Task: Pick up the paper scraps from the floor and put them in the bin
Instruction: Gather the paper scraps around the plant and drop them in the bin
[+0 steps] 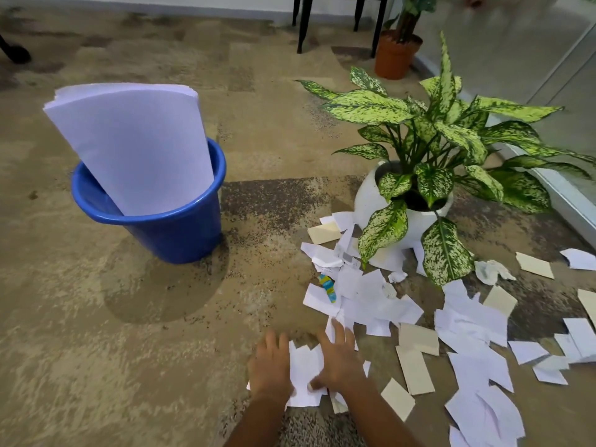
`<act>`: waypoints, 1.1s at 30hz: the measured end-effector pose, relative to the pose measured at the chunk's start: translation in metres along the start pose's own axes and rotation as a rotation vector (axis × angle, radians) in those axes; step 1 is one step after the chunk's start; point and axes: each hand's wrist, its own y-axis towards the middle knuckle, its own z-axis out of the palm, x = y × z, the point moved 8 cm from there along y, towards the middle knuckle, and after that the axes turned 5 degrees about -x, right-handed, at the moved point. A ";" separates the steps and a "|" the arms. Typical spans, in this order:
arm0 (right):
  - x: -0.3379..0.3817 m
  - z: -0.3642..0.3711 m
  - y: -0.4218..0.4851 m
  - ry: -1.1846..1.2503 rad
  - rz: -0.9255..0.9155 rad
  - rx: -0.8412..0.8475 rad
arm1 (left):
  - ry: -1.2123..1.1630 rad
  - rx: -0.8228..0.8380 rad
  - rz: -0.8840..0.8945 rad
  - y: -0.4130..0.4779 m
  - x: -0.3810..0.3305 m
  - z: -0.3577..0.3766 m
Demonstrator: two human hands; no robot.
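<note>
Mottled tan and brown carpet covers the floor. A pale wall runs along the far side, with black furniture legs before it. On the right stand a glass panel, a terracotta pot and a speckled leafy plant.

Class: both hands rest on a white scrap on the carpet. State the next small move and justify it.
Probably curl the left hand and right hand round the white scrap and lift it: fingers lie spread on it, ungripped, and the blue bin stands to the left.
</note>
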 end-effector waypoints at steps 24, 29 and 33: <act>-0.079 -0.027 -0.011 0.852 0.428 -0.319 | -0.927 0.064 -0.251 -0.001 -0.020 0.018; -0.094 -0.016 -0.018 0.767 0.519 -0.257 | -0.708 0.045 -0.160 -0.009 -0.050 0.026; -0.089 -0.010 -0.027 0.688 0.551 -0.280 | -0.575 -0.025 -0.179 -0.013 -0.061 0.026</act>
